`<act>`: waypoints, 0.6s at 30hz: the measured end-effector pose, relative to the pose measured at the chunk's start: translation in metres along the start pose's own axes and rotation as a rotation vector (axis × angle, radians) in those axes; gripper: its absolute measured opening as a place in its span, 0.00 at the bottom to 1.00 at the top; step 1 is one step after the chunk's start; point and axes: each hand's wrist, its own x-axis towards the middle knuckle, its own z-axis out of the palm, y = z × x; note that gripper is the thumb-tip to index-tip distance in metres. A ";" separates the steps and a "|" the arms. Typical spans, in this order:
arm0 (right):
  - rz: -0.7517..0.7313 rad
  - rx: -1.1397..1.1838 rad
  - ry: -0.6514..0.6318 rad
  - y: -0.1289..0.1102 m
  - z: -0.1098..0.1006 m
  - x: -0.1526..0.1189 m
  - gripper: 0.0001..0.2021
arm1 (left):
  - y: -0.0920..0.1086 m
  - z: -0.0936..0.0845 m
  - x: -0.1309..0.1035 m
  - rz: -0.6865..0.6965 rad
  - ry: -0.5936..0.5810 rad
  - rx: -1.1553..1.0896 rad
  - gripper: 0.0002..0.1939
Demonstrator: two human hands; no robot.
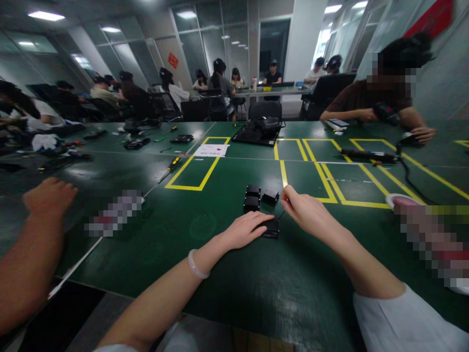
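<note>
Near the middle of the green table, my left hand (pixel 246 230) holds down a small black box (pixel 271 231), fingers along its far side and thumb on its near left. My right hand (pixel 306 208) is pinched around a thin dark tool (pixel 281 215), which slants down to the box. Its kind is too small to tell, and most of its upper part is hidden by my fingers. Just beyond my left hand stand two similar black boxes, one nearer (pixel 252 203) and one farther (pixel 253 190). Another black box (pixel 270 196) sits to their right, close to my right fingertips.
Yellow tape outlines (pixel 183 187) mark the table. A white paper (pixel 211 150), a yellow-black screwdriver (pixel 173 164) and a black panel (pixel 256 133) lie farther off. A co-worker's arm (pixel 40 234) reaches in at left. A person (pixel 377 98) sits across at right, near a black cylindrical tool (pixel 368 155).
</note>
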 end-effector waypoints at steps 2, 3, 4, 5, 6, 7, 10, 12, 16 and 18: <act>-0.009 0.016 0.011 0.000 0.000 -0.001 0.07 | -0.001 0.001 0.000 0.001 0.002 0.000 0.21; -0.012 0.016 0.012 0.000 -0.001 -0.001 0.07 | -0.001 0.001 0.000 0.001 0.004 0.000 0.21; -0.013 0.013 0.009 -0.001 -0.002 -0.001 0.07 | -0.001 0.002 0.000 -0.001 0.006 0.002 0.21; -0.011 0.006 0.005 -0.002 -0.002 -0.002 0.06 | -0.001 0.002 0.000 -0.003 0.008 0.004 0.21; -0.006 -0.006 0.002 -0.004 -0.003 -0.002 0.07 | -0.001 0.001 0.000 -0.004 0.008 0.005 0.20; 0.003 -0.023 -0.001 -0.005 -0.003 -0.002 0.08 | -0.001 0.001 0.000 -0.003 0.006 0.005 0.21; 0.036 -0.085 -0.003 -0.007 -0.002 -0.001 0.11 | -0.001 0.001 0.000 -0.001 0.002 -0.001 0.21; 0.037 -0.094 -0.007 -0.006 -0.001 -0.001 0.11 | -0.001 0.001 0.000 -0.001 0.003 -0.007 0.21; -0.011 -0.028 0.009 -0.003 0.000 -0.002 0.08 | -0.002 0.002 0.000 -0.004 0.001 -0.007 0.21; -0.018 -0.012 0.023 -0.002 -0.001 -0.002 0.07 | -0.002 0.002 0.000 -0.006 0.000 0.001 0.21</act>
